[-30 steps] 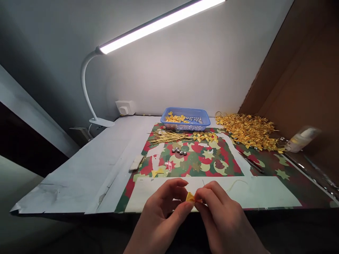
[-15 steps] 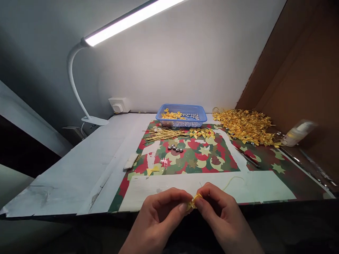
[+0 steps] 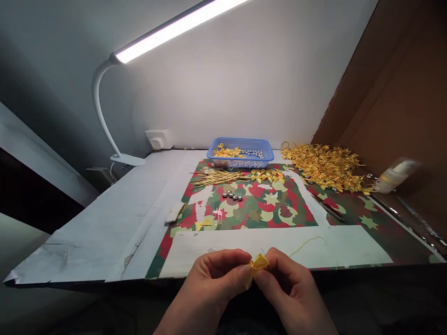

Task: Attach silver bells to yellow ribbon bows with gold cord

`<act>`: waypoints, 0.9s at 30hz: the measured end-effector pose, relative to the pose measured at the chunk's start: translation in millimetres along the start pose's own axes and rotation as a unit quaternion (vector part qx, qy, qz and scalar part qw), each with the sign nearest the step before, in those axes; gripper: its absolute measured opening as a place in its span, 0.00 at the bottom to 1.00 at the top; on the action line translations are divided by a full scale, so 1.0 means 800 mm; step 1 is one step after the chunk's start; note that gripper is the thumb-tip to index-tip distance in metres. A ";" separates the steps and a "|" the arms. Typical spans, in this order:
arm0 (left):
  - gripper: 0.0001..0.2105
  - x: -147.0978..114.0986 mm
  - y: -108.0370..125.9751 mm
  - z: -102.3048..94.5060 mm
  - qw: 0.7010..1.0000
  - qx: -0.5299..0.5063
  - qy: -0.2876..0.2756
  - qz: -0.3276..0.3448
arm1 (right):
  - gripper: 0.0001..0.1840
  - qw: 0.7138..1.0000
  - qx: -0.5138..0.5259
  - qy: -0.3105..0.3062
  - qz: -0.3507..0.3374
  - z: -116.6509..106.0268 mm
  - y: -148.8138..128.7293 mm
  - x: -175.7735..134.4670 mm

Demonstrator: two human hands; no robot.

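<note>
Just beyond the table's front edge, a small yellow ribbon bow (image 3: 259, 263) is between my two hands. My left hand (image 3: 220, 281) pinches its gathered middle between thumb and forefinger. My right hand (image 3: 288, 284) is closed at the bow's right side, thumb against its lower edge. A thin needle (image 3: 263, 251) sticks up beside the right forefinger; its lower part is hidden. Pale yellow thread (image 3: 307, 241) trails from behind the right hand over the white strip (image 3: 216, 239) at the table's front.
A blue basket (image 3: 240, 164) holds yellow bows and silver beads. Before it lie yellow stems (image 3: 218, 177), folded ribbon pieces (image 3: 268, 175) and loose silver bells (image 3: 232, 195). To the right are heaped bows (image 3: 324, 165), tweezers (image 3: 328, 208) and a bottle (image 3: 393, 177). A lamp (image 3: 101, 102) arches overhead.
The bow has turned, so a broad loop now stands up between my fingertips. My right fingers have shifted slightly away from its top. The camera view has moved a little.
</note>
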State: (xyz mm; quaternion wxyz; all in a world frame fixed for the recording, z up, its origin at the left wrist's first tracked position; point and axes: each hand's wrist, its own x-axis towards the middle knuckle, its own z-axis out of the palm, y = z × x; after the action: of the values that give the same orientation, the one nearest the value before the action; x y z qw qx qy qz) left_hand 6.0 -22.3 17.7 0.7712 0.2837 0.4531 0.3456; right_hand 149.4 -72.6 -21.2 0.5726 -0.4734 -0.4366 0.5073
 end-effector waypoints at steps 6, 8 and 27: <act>0.07 -0.003 0.007 -0.002 0.999 -0.021 -0.034 -0.020 | 0.17 0.998 0.046 0.043 0.028 -0.013 -0.008 -0.007; 0.07 -0.002 0.008 -0.002 0.998 -0.036 -0.045 -0.022 | 0.17 0.994 0.063 0.088 0.011 -0.012 -0.006 -0.012; 0.07 0.001 0.008 0.001 0.977 -0.180 0.015 -0.112 | 0.10 0.948 -0.175 0.111 -0.240 -0.002 0.006 -0.002</act>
State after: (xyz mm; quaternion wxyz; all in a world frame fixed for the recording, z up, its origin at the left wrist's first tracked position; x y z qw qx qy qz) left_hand 5.4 -18.2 22.4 0.8364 0.0821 0.4239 0.3377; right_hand 150.4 -74.2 -26.3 0.6302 -0.5007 -0.5533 0.2145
